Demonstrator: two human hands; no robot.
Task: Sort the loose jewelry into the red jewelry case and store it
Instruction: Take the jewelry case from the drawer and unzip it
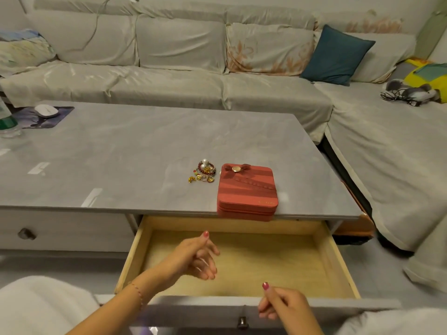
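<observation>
Nearest my camera, my right hand (281, 303) hangs over the front edge of the pulled-out drawer (333, 257), fingers loosely curled, thumb up, holding nothing; the drawer knob (242, 321) sits just below it, untouched. My left hand (196, 257) is raised over the open drawer with the forearm angled in from the lower left, fingers relaxed and partly spread, also empty; a thin bracelet (136, 288) circles that wrist. The drawer shows only its bare wooden floor.

On the grey table (108, 151) above, the red jewelry case (246, 189) rests shut at the near edge, its front corner overhanging the drawer slightly, a bow and gold button on its lid. Just beside it, to its left, lies the loose jewelry (204, 171): a small heap of beads, rings, gold pieces and a pearl.

By my reading the sorting has not begun; the drawer is ready for storing later. Next I must reach forward to the case and open it, which I judge needs both hands and care not to tip it off the edge.

Farther back, a mouse (46, 110) on its pad, then the pale sofa (169, 68).
</observation>
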